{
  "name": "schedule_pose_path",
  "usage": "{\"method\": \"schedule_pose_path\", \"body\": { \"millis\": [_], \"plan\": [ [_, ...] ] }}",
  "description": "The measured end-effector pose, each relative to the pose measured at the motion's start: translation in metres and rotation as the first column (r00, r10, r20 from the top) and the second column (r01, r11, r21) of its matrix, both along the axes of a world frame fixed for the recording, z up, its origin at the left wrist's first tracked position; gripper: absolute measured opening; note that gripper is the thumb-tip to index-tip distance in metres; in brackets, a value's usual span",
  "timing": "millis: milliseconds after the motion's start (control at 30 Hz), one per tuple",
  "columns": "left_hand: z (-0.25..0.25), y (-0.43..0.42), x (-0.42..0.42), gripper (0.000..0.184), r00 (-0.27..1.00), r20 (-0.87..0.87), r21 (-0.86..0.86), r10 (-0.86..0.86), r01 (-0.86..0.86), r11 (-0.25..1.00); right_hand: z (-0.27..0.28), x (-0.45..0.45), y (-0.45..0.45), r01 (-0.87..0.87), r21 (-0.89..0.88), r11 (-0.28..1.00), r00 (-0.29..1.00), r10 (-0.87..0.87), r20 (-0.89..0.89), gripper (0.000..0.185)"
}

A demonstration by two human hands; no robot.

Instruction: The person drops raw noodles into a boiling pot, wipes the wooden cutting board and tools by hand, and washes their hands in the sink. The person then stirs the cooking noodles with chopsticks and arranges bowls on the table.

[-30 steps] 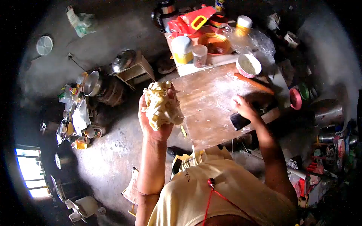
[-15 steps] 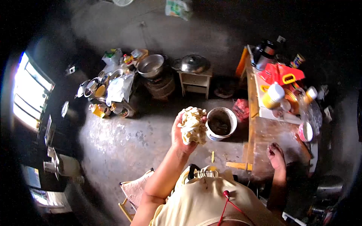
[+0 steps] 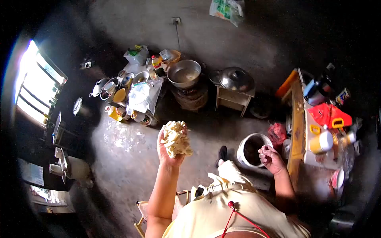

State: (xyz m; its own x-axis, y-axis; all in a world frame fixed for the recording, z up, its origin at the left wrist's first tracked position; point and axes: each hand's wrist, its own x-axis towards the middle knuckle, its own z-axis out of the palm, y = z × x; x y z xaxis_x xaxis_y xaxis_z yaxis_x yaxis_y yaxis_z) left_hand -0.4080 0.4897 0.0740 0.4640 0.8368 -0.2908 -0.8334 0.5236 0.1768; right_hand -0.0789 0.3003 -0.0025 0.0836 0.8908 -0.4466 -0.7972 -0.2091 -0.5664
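A clump of pale yellow, ragged, folded pieces (image 3: 177, 139) rests in my left hand (image 3: 166, 150), which grips it from below and the side. I cannot make out exactly what the pieces are. My right hand (image 3: 272, 160) hovers over the right rim of a white bucket (image 3: 241, 152), its fingers loosely bent and apart, with nothing visible in them. Dark contents show inside the bucket, partly hidden by that hand.
A wooden table (image 3: 295, 131) at the right bears a red bag (image 3: 329, 115) and jars. Ahead stand a metal basin (image 3: 184, 74) on a stove and a lidded pan (image 3: 236, 79) on a small cabinet. A left table holds pots. A folding stool (image 3: 141, 208) is behind my left arm.
My body has turned and stepped leftward. My left hand has carried the clump left, away from the bucket. My right hand has moved from over the wooden table to the bucket.
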Motion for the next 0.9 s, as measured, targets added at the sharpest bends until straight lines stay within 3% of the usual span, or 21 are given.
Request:
{"method": "schedule_pose_path", "body": {
  "millis": [133, 233, 367, 500, 667, 767, 800, 833, 900],
  "plan": [
    [0.009, 0.078, 0.017, 0.028, 0.987, -0.081, -0.030, 0.139, -0.142, 0.989, -0.012, 0.011, 0.105, -0.074, 0.051, 0.996, 0.997, 0.076, -0.026, 0.009],
    [0.008, 0.143, 0.028, 0.030, 0.991, -0.068, -0.028, 0.118, -0.120, 0.992, -0.006, 0.014, 0.193, -0.143, 0.125, 0.982, 0.988, 0.149, -0.039, 0.009],
    [0.015, 0.225, 0.050, 0.031, 0.984, -0.061, 0.005, 0.169, -0.169, 0.986, 0.004, 0.010, 0.309, -0.281, 0.089, 0.956, 0.960, 0.280, 0.016, 0.008],
    [-0.003, 0.296, 0.064, 0.029, 0.976, -0.091, -0.075, 0.196, -0.203, 0.976, 0.002, -0.005, 0.412, -0.352, 0.128, 0.927, 0.925, 0.366, -0.107, 0.009],
    [-0.036, 0.395, 0.077, 0.024, 0.985, -0.088, -0.077, 0.149, -0.155, 0.985, 0.001, -0.039, 0.531, -0.318, 0.121, 0.941, 0.933, 0.333, -0.135, 0.007],
    [-0.069, 0.457, 0.080, 0.024, 0.981, -0.139, -0.069, 0.132, -0.143, 0.987, -0.037, -0.061, 0.602, -0.275, 0.134, 0.952, 0.938, 0.296, -0.182, 0.010],
    [-0.089, 0.479, 0.078, 0.024, 0.996, -0.079, -0.031, 0.039, -0.042, 0.999, -0.036, -0.070, 0.623, -0.234, 0.069, 0.970, 0.956, 0.243, -0.167, 0.012],
    [-0.095, 0.496, 0.088, 0.028, 0.974, -0.177, -0.058, 0.139, -0.151, 0.987, -0.038, -0.079, 0.643, -0.263, 0.122, 0.957, 0.959, 0.274, -0.078, 0.016],
    [-0.126, 0.540, 0.106, 0.027, 0.970, -0.241, -0.199, 0.026, -0.076, 0.977, -0.042, -0.088, 0.693, -0.251, 0.000, 0.968, 0.957, 0.248, 0.150, 0.024]
  ]
}}
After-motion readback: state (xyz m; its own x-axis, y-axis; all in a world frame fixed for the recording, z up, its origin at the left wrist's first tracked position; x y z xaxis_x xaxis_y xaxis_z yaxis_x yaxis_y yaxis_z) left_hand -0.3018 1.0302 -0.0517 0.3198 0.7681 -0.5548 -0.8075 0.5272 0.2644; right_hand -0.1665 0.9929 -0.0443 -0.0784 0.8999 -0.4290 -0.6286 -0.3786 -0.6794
